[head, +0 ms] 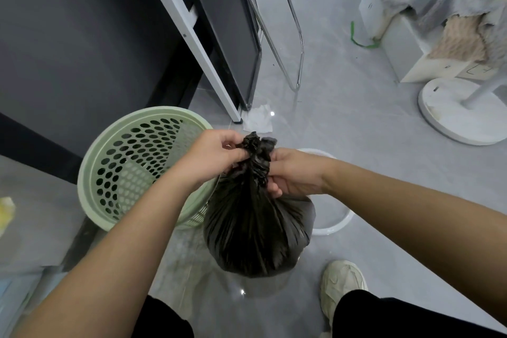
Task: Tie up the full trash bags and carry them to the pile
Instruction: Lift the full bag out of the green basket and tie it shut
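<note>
Though partly hidden (knot unclear), left hand [216, 156] and right hand [297, 173] pinching the gathered trash bag [258, 233].

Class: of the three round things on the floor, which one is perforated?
The green basket, left of the black bag. Its wall is full of oval holes; the white disc and the white ring behind the bag are plain.
</note>
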`<move>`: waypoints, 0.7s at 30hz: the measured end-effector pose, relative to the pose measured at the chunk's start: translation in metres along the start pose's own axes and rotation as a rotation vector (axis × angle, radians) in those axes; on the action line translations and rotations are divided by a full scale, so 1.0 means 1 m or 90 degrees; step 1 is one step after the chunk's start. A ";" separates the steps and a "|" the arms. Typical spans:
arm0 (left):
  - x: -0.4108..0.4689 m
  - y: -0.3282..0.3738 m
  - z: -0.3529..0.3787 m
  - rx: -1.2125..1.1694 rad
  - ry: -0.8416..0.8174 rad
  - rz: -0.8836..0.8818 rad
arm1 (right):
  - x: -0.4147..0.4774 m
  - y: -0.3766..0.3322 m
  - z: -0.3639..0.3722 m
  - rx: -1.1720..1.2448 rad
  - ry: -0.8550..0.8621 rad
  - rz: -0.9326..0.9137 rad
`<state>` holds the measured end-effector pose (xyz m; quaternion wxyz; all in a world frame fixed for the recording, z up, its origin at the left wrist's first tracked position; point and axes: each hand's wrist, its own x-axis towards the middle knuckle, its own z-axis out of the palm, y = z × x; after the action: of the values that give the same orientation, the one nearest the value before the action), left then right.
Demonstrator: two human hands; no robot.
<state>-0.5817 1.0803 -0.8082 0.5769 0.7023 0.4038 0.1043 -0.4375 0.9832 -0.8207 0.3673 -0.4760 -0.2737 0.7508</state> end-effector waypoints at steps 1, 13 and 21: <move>0.000 -0.001 0.002 -0.019 -0.001 -0.017 | 0.001 0.000 0.001 0.016 0.031 0.008; -0.017 -0.014 0.027 0.155 0.048 0.072 | -0.001 0.007 0.000 -0.100 0.290 0.079; -0.002 -0.020 0.021 0.085 0.099 0.061 | -0.019 0.003 0.006 -0.390 0.202 0.073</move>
<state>-0.5791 1.0637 -0.8323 0.4901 0.7474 0.4192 0.1595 -0.4384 0.9654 -0.8110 0.2027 -0.6896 -0.3988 0.5695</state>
